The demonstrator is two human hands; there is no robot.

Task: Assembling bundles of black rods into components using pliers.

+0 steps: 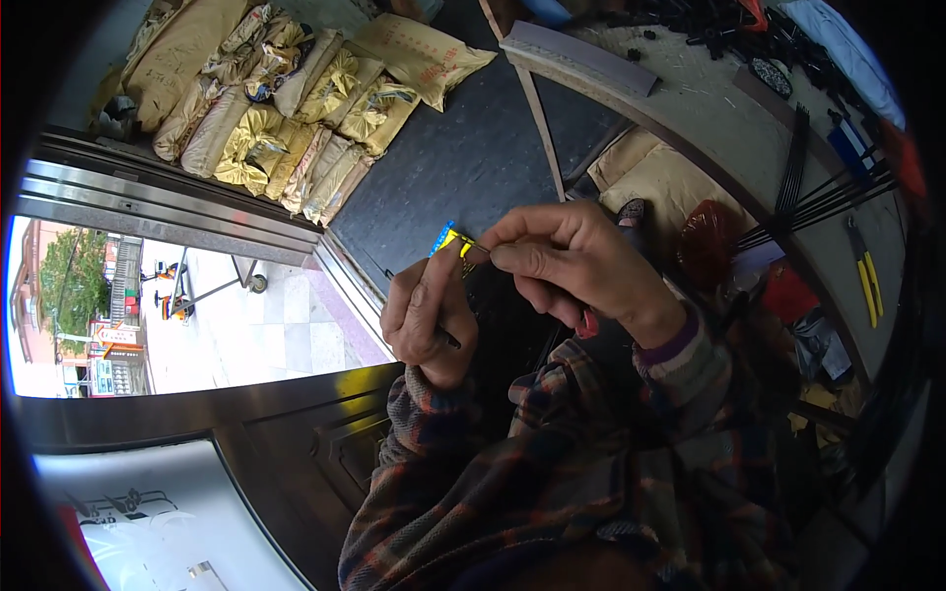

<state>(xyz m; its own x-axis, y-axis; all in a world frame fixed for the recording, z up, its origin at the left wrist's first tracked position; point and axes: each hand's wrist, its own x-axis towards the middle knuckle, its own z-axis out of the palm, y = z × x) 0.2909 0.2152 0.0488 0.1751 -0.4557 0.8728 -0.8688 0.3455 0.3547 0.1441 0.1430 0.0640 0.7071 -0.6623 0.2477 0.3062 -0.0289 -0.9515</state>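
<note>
Both hands meet in front of my chest. My left hand (426, 320) is closed, thumb and forefinger pinching a small yellow and blue piece (453, 239) that sticks up above the fingertips. A thin dark rod seems to run through that hand; its dark end (449, 339) shows below the fingers. My right hand (581, 261) is closed in a pinch right beside the yellow piece. What its fingertips grip is too small to make out. Something red (588, 324) pokes out below its curled fingers; the rest is hidden in the palm.
A workbench (680, 128) curves along the right, bearing black parts, long black rods (794, 172) and yellow-handled pliers (867, 276). A red plastic bag (709, 236) lies below its edge. Stacked sacks (286, 108) fill the back left. A doorway at left opens onto paving (291, 315).
</note>
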